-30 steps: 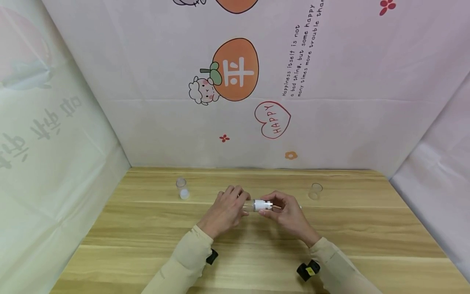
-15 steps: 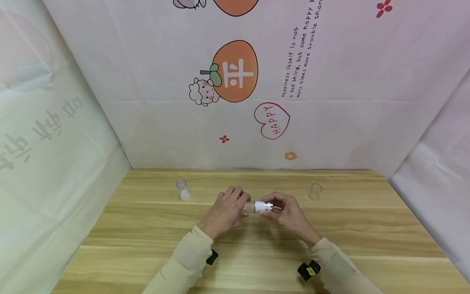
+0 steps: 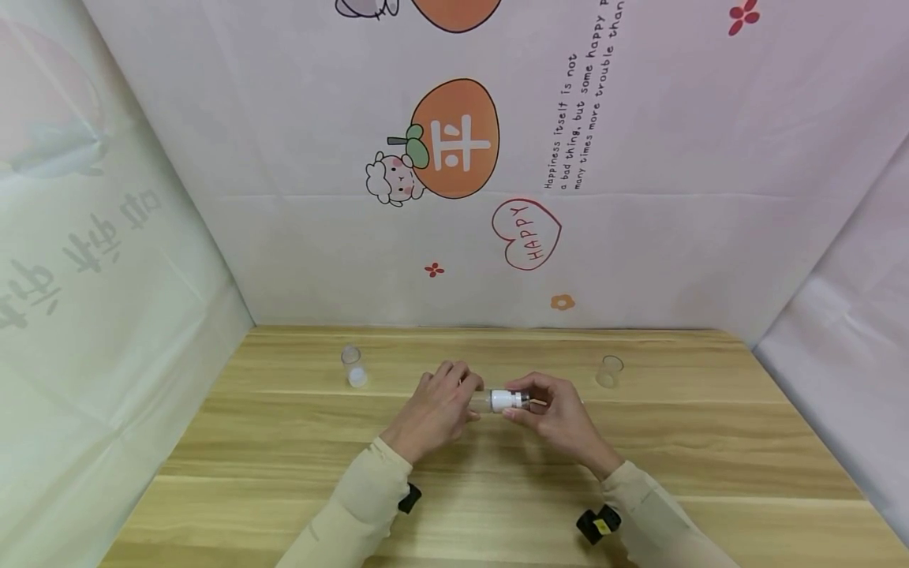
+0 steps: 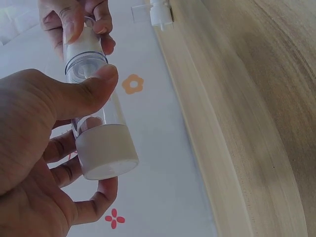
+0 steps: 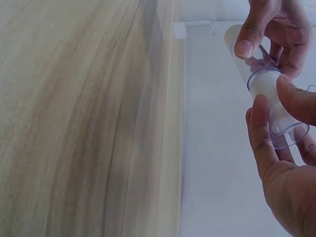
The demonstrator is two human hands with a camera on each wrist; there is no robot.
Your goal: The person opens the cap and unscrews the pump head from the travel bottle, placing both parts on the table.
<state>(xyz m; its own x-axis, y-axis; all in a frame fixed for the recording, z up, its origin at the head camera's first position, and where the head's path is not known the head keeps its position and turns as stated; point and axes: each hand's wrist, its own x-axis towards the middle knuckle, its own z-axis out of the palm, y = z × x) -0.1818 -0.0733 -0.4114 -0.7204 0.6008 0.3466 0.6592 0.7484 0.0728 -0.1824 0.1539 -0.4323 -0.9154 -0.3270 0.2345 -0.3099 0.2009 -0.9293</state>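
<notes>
At the left of the worktop (image 3: 270,442), a small clear vessel (image 3: 351,359) with white at its near end stands apart from the hands; whether it is upright I cannot tell, but a swinging left forearm might knock it. On the left hand (image 3: 433,406), the fingers (image 4: 103,195) are curled round the bottle (image 3: 497,400), with the thumb laid across its clear body and the white base (image 4: 106,150) pointing left. The bottle lies nearly level over the worktop between the two hands. Its clear wall looks smooth, so a twist or pull from the other end could make it spin or slide in that grip. On the right hand (image 3: 557,410), the fingers (image 5: 261,133) are closed to the bottle's width, pinching the white section (image 4: 91,42) near the clear rim (image 5: 284,143). If both hands pull unevenly, the joint could tilt and bind, or give suddenly and jerk a part loose; hard squeezing might distort the thin-looking rim. Further right, just beyond this hand, a white pump piece (image 4: 160,15) and a clear cup (image 3: 609,372) rest on the worktop, where a sudden release rightwards could strike them.
</notes>
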